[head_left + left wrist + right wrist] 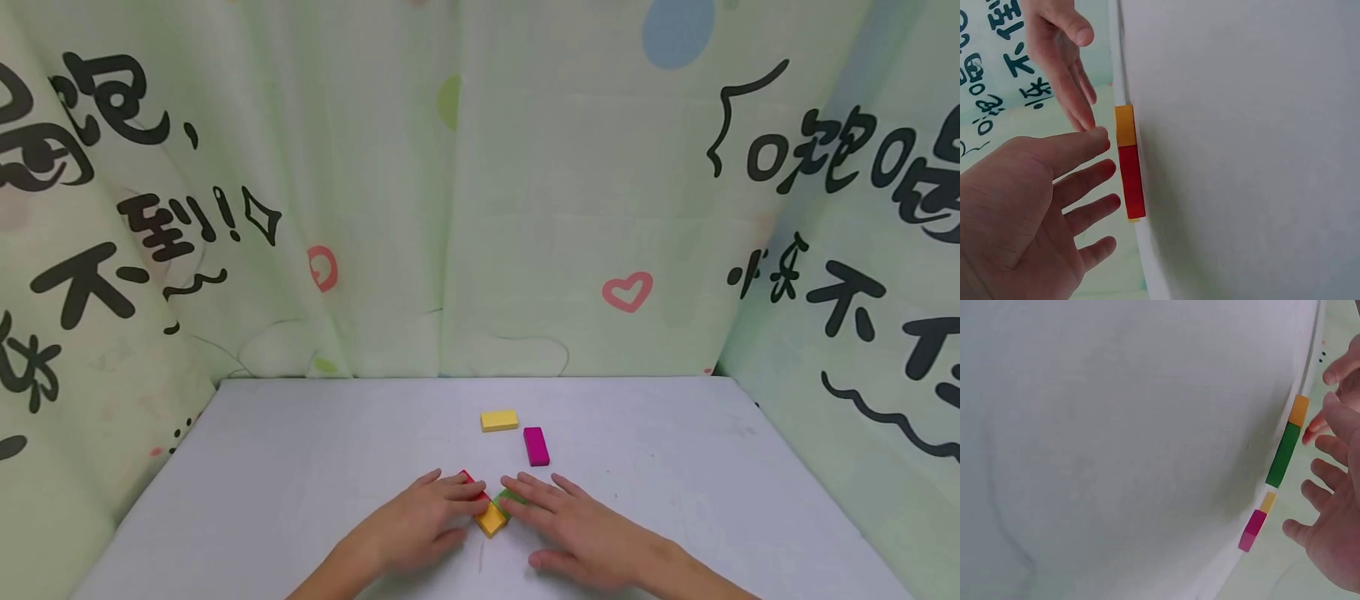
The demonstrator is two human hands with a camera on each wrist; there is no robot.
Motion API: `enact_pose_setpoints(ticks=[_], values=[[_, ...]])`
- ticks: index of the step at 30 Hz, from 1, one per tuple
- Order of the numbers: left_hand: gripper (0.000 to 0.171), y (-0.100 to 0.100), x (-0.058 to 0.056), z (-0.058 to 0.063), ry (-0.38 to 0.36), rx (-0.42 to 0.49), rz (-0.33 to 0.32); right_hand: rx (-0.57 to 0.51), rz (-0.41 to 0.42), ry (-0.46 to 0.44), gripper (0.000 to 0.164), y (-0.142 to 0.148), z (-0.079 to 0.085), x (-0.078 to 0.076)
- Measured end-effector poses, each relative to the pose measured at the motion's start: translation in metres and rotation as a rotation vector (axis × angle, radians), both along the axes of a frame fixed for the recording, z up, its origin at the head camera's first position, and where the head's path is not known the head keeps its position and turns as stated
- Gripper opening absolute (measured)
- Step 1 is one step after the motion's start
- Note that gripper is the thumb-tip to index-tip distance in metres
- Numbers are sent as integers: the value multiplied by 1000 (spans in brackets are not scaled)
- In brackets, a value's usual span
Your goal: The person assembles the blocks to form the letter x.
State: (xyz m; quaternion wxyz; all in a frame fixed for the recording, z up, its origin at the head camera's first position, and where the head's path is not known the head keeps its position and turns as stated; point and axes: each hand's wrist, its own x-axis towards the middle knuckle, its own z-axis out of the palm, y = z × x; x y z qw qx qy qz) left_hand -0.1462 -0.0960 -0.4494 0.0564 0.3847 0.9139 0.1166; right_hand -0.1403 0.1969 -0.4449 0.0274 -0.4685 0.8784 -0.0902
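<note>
An orange block (491,522) lies on the table with a red block (1132,181) and a green block (1284,455) meeting it at an angle, like a V opening away from me. Over the red block my left hand (423,523) spreads its fingers, loosely extended. My right hand (577,531) does the same over the green block, covering much of it in the head view. Both wrist views show the fingers spread apart with nothing gripped, fingertips close to the blocks.
Beyond the hands lie a yellow block (499,421) and, nearer and to its right, a magenta block (536,447). The white table (315,450) ends at a pale green printed curtain (525,208) that rises behind and on both sides.
</note>
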Motion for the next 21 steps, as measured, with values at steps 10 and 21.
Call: enact_pose_setpoints(ticks=[10,21], values=[[53,-6,2,-5,-27,-28,-59,-18,-43,-66,66,6,2,-9],[68,-9,8,-6,-40,-62,-77,-45,-54,4,63,11,2,-14]])
